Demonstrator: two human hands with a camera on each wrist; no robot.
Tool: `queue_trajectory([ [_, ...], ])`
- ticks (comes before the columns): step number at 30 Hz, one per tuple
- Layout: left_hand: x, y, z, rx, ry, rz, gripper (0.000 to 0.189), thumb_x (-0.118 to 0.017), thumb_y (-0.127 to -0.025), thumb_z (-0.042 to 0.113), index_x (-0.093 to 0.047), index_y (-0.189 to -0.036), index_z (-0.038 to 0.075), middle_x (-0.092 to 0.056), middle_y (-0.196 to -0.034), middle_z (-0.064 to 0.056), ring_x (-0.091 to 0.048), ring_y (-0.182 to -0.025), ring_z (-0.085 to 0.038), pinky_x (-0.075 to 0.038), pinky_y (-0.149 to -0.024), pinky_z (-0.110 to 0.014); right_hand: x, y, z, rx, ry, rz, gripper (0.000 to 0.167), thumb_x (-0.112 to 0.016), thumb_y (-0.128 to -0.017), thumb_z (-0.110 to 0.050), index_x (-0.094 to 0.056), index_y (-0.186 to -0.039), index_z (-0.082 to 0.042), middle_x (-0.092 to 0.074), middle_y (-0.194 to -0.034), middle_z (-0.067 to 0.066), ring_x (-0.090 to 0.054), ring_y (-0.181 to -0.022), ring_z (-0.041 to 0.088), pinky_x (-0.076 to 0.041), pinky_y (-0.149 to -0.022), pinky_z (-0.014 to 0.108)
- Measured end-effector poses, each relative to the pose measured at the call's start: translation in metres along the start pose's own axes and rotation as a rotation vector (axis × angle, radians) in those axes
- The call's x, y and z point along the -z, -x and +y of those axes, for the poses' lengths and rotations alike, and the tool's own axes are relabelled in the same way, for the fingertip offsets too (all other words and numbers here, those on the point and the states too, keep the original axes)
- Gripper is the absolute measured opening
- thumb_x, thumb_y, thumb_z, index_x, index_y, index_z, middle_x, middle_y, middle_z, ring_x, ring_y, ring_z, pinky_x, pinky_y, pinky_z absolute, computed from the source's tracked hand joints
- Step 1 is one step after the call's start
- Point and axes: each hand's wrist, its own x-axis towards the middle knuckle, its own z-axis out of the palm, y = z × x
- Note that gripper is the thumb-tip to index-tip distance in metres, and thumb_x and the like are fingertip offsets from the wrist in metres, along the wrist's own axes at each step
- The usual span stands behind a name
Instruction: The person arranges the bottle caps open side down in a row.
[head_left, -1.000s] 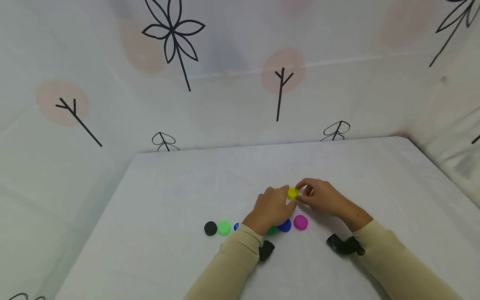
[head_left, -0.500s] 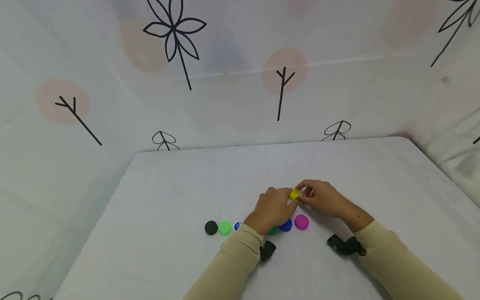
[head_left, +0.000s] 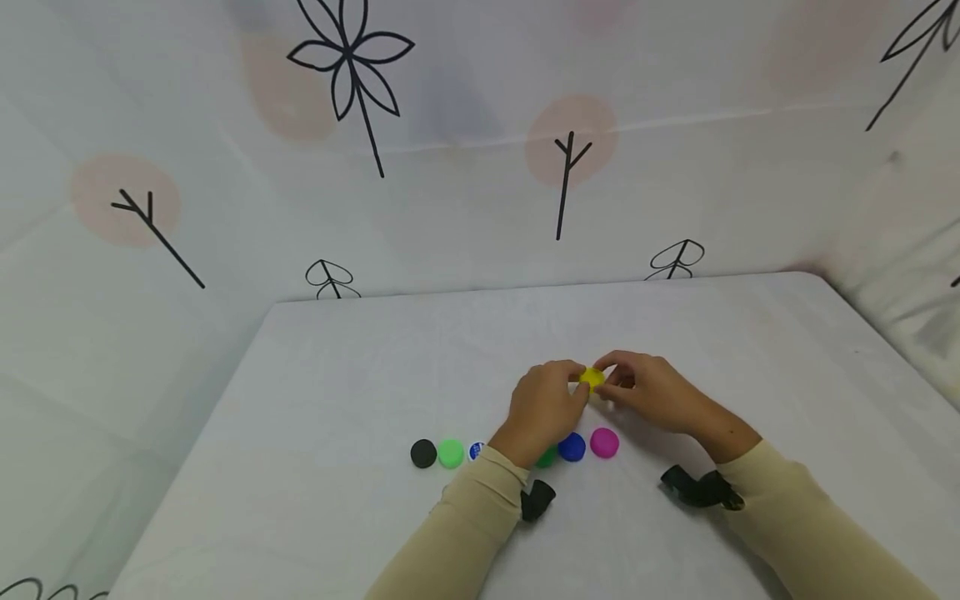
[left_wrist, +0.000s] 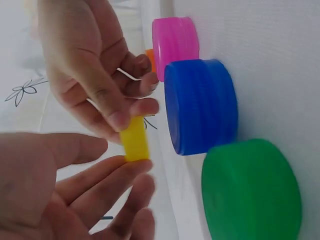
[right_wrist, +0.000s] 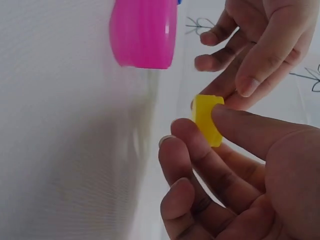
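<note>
In the head view a yellow bottle cap is held up off the table between both hands. My right hand pinches it; the right wrist view shows the thumb on one face of the yellow cap and fingers on the other. My left hand touches the cap's opposite edge with its fingertips, its thumb apart from it in the left wrist view. Below the hands, a row of caps lies on the table: black, light green, blue-and-white, green, blue and magenta. The left forearm may hide others.
The white table has a wall of printed white cloth behind it. Dark wrist-camera mounts jut from both sleeves close to the tabletop. A bit of orange shows behind the magenta cap in the left wrist view.
Both hands and the yellow cap have shifted slightly upward and to the right in the head view. The row of caps looks unchanged apart from a small camera drift.
</note>
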Motion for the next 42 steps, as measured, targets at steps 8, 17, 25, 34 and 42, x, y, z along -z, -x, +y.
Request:
queue_trajectory([
  [8, 0.002, -0.002, -0.002, -0.008, 0.195, 0.111, 0.019, -0.068, -0.097, 0.022, -0.073, -0.114, 0.017, -0.074, -0.107, 0.004, -0.063, -0.085, -0.009, -0.051, -0.071, -0.018, 0.008, 0.003, -0.005, 0.047, -0.015, 0.023, 0.034, -0.072, -0.093, -0.021, -0.064, -0.122, -0.005, -0.073, -0.087, 0.002, -0.065, -0.076, 0.014, -0.051, -0.069, 0.025],
  [17, 0.002, -0.009, -0.008, -0.005, 0.445, 0.022, 0.019, -0.067, -0.097, 0.021, -0.068, -0.115, 0.018, -0.07, -0.11, -0.001, -0.064, -0.083, -0.008, -0.052, -0.07, -0.02, 0.013, 0.007, -0.001, 0.08, -0.011, 0.094, 0.032, -0.074, -0.091, -0.02, -0.065, -0.12, -0.008, -0.075, -0.087, 0.003, -0.064, -0.076, 0.017, -0.052, -0.067, 0.023],
  [25, 0.001, -0.011, -0.009, 0.03, 0.487, -0.03, 0.019, -0.065, -0.097, 0.024, -0.063, -0.116, 0.02, -0.068, -0.108, -0.002, -0.065, -0.081, -0.008, -0.052, -0.068, -0.022, 0.013, 0.005, 0.002, 0.067, -0.084, 0.052, 0.034, -0.072, -0.093, -0.019, -0.062, -0.123, -0.007, -0.074, -0.09, 0.005, -0.066, -0.079, 0.018, -0.053, -0.069, 0.023],
  [34, 0.001, -0.008, -0.005, 0.006, 0.383, 0.014, 0.021, -0.069, -0.095, 0.025, -0.065, -0.115, 0.021, -0.069, -0.11, 0.001, -0.06, -0.084, -0.007, -0.051, -0.07, -0.019, 0.014, -0.001, 0.004, -0.064, -0.267, -0.056, 0.033, -0.06, -0.101, -0.027, -0.055, -0.126, -0.007, -0.075, -0.098, 0.014, -0.07, -0.082, 0.024, -0.058, -0.071, 0.032],
  [42, 0.002, -0.007, -0.003, -0.036, 0.318, 0.018, 0.024, -0.072, -0.093, 0.024, -0.067, -0.116, 0.021, -0.07, -0.108, 0.004, -0.062, -0.084, -0.006, -0.052, -0.07, -0.017, 0.013, 0.0, 0.002, -0.121, -0.314, -0.071, 0.04, -0.057, -0.102, -0.034, -0.054, -0.128, -0.004, -0.074, -0.099, 0.016, -0.069, -0.083, 0.024, -0.057, -0.073, 0.034],
])
